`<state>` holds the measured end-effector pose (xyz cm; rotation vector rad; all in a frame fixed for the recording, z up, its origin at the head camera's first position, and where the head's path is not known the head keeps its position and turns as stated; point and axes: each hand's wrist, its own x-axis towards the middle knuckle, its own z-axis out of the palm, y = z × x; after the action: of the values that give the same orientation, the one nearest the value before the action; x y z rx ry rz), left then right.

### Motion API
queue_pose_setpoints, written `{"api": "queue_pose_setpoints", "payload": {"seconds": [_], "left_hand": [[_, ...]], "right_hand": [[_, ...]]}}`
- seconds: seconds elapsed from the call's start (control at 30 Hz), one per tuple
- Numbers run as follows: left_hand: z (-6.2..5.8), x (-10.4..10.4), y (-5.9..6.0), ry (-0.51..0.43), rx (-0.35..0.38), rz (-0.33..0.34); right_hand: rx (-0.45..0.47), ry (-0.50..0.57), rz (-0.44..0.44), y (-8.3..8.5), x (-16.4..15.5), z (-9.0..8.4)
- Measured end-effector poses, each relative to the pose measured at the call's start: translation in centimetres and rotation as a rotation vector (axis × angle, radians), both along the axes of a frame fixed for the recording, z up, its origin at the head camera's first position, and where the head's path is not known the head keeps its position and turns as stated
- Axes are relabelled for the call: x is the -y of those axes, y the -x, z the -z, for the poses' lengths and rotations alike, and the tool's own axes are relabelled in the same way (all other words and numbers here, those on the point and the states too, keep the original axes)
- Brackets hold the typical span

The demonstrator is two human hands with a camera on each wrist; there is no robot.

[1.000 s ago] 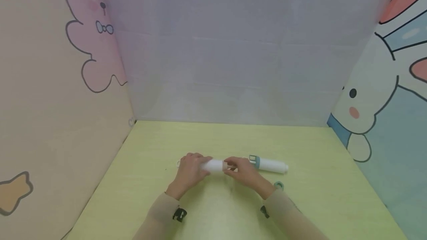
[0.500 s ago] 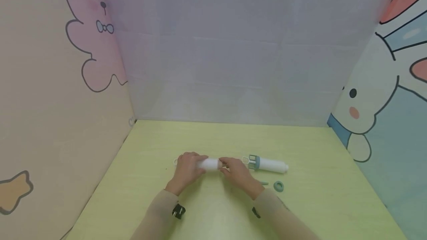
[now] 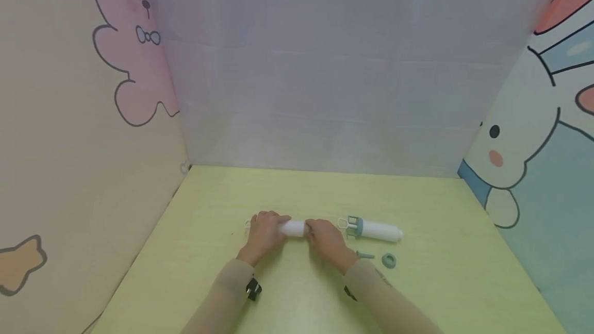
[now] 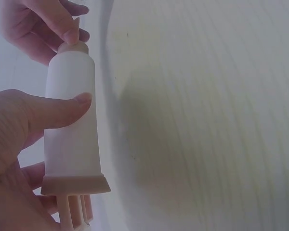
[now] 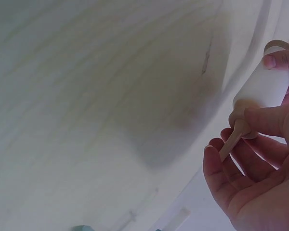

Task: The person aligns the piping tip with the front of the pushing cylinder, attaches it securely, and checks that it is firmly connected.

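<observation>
A white syringe-like tube with a beige flanged collar lies across my left hand. Left thumb and fingers wrap the barrel, and a pale loop pokes out past that hand in the head view. At the other end, the fingers of my right hand pinch a beige end piece against the tube's mouth. A slim beige stem runs from this piece down between the right fingers in the right wrist view. From the head view, the right hand hides most of the end piece.
Right of the hands lies a similar white tube with a blue-green collar. In front of it are a green ring and a short green stick, close to the right forearm. Cartoon-printed side walls border the yellow table.
My right hand has shifted left and its fingers have closed in around the end piece. The tube has slid slightly left. The green stick has come out from behind the right arm.
</observation>
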<state>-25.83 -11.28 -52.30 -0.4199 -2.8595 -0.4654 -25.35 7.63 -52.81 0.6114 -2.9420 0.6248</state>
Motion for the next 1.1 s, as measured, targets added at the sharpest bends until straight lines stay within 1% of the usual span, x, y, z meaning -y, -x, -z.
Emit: {"api": "queue_pose_setpoints", "payload": {"seconds": [0.13, 0.3, 0.5, 0.6, 0.8, 0.97, 1.1], "left_hand": [[0.2, 0.1, 0.2, -0.009, -0.012, 0.009], [0.7, 0.0, 0.3, -0.024, -0.02, 0.026], [1.1, 0.0, 0.5, -0.021, -0.032, 0.033], [1.1, 0.0, 0.5, -0.019, -0.024, 0.027], [0.6, -0.1, 0.2, -0.036, -0.005, 0.025], [0.6, -0.1, 0.1, -0.029, 0.022, 0.012], [0.6, 0.0, 0.1, -0.038, 0.024, 0.007]], "right_hand": [[-0.014, -0.006, 0.002, 0.2, 0.1, 0.3], [-0.02, -0.007, 0.001, 0.2, 0.0, 0.6], [-0.02, 0.014, -0.009, 0.3, -0.2, 0.8], [-0.015, 0.021, -0.014, 0.4, -0.3, 0.8], [0.031, 0.018, -0.02, 0.4, -0.5, 0.6], [0.037, 0.005, -0.03, 0.3, -0.6, 0.3], [0.032, 0.02, -0.037, 0.2, -0.6, 0.1]]}}
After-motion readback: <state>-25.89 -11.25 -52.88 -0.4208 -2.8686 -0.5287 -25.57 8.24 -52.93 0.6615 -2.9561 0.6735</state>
